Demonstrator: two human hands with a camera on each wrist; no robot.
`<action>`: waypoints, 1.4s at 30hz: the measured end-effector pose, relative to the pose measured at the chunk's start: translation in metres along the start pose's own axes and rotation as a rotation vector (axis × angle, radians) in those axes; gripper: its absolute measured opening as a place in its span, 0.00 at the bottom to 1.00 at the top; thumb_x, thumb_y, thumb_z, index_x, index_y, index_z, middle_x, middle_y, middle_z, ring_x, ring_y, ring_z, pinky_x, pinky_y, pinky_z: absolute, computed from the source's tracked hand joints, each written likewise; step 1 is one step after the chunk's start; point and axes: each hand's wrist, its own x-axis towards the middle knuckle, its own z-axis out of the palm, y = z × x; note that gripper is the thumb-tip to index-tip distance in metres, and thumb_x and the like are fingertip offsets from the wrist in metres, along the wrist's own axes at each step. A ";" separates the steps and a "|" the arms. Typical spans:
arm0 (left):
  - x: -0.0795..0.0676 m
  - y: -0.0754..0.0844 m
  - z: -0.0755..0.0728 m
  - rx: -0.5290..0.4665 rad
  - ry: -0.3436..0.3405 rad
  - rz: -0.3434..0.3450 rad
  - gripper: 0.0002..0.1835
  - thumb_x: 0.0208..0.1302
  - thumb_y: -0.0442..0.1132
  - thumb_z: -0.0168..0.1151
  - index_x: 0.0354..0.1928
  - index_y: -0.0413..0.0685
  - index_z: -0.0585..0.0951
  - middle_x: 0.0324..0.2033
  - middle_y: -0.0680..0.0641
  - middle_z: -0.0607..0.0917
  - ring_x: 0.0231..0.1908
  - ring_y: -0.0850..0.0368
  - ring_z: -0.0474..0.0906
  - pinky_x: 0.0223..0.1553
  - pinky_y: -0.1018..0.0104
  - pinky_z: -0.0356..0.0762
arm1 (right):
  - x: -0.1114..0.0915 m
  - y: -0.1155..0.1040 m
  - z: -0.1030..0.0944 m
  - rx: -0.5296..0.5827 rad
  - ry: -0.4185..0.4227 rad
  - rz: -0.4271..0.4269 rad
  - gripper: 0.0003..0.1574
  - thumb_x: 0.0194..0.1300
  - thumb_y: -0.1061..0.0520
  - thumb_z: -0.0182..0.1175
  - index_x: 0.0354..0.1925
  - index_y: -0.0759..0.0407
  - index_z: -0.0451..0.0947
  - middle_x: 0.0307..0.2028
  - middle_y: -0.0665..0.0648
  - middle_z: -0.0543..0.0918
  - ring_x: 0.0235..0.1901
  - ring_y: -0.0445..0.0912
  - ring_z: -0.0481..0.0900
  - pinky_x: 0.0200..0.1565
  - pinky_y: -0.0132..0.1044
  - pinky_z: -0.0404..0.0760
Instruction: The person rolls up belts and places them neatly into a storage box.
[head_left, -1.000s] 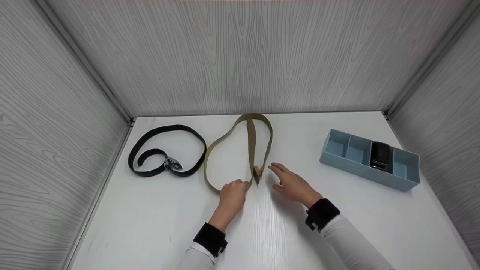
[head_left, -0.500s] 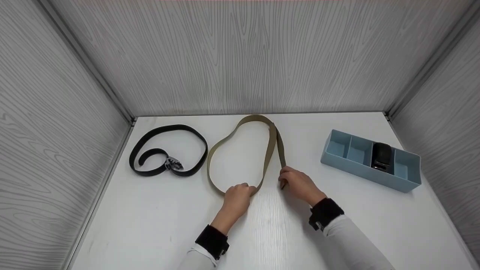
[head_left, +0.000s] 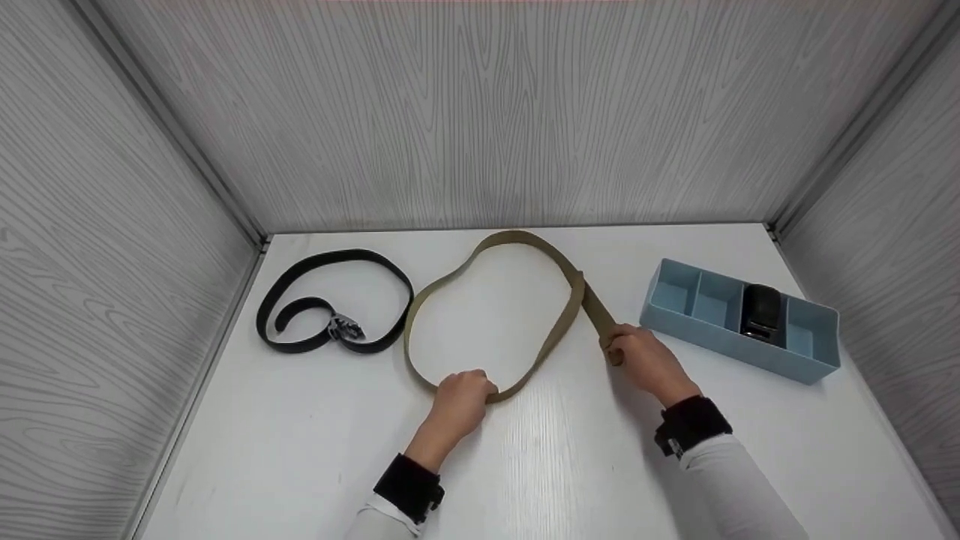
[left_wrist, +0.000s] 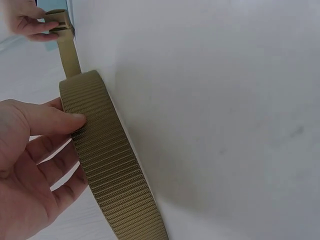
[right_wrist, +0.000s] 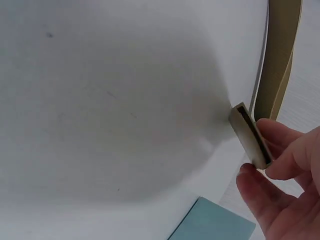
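A tan webbing belt [head_left: 517, 237] stands on edge in a wide loop on the white table. My left hand [head_left: 459, 403] pinches the strap at the near side of the loop. In the left wrist view the thumb lies on the ribbed webbing [left_wrist: 110, 145], with fingers behind it. My right hand [head_left: 651, 362] holds the belt's buckle end, out to the right of the loop. The right wrist view shows the flat buckle [right_wrist: 250, 136] between thumb and fingers. The strap crosses itself at the loop's upper right.
A coiled black belt [head_left: 334, 259] with a silver buckle [head_left: 346, 328] lies at the left, close beside the tan loop. On the right stands a blue divided box [head_left: 720, 346], holding a rolled black belt [head_left: 763, 309] in one compartment. Grey walls enclose the table's back and sides.
My right hand has taken hold of the buckle end and pulled it to the right. The tan loop has widened. My left hand keeps its grip, shifted slightly.
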 end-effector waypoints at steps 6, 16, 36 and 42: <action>-0.003 -0.003 -0.006 -0.011 -0.039 0.026 0.16 0.50 0.21 0.67 0.30 0.51 0.91 0.28 0.53 0.85 0.33 0.57 0.82 0.33 0.64 0.76 | -0.001 -0.004 0.005 -0.109 0.076 0.003 0.15 0.60 0.71 0.62 0.47 0.66 0.81 0.47 0.67 0.80 0.45 0.62 0.79 0.46 0.54 0.77; -0.003 -0.003 -0.005 0.027 0.001 0.070 0.13 0.50 0.25 0.69 0.30 0.54 0.91 0.28 0.54 0.86 0.33 0.58 0.83 0.35 0.62 0.76 | -0.003 -0.013 0.018 -0.072 0.030 0.007 0.18 0.58 0.73 0.64 0.46 0.60 0.82 0.44 0.66 0.78 0.48 0.61 0.77 0.48 0.53 0.77; 0.012 0.017 0.000 -0.025 -0.034 0.113 0.13 0.62 0.33 0.59 0.47 0.45 0.86 0.38 0.48 0.85 0.40 0.52 0.82 0.39 0.58 0.77 | 0.004 -0.042 0.023 0.025 -0.114 0.011 0.12 0.66 0.61 0.58 0.43 0.66 0.84 0.49 0.60 0.80 0.49 0.54 0.80 0.50 0.48 0.77; 0.030 0.026 0.004 0.076 0.017 0.112 0.17 0.69 0.37 0.56 0.58 0.42 0.79 0.52 0.44 0.81 0.51 0.50 0.79 0.46 0.58 0.77 | 0.010 -0.060 0.034 -0.032 -0.092 -0.057 0.08 0.64 0.66 0.62 0.42 0.64 0.84 0.47 0.56 0.82 0.46 0.52 0.82 0.46 0.45 0.80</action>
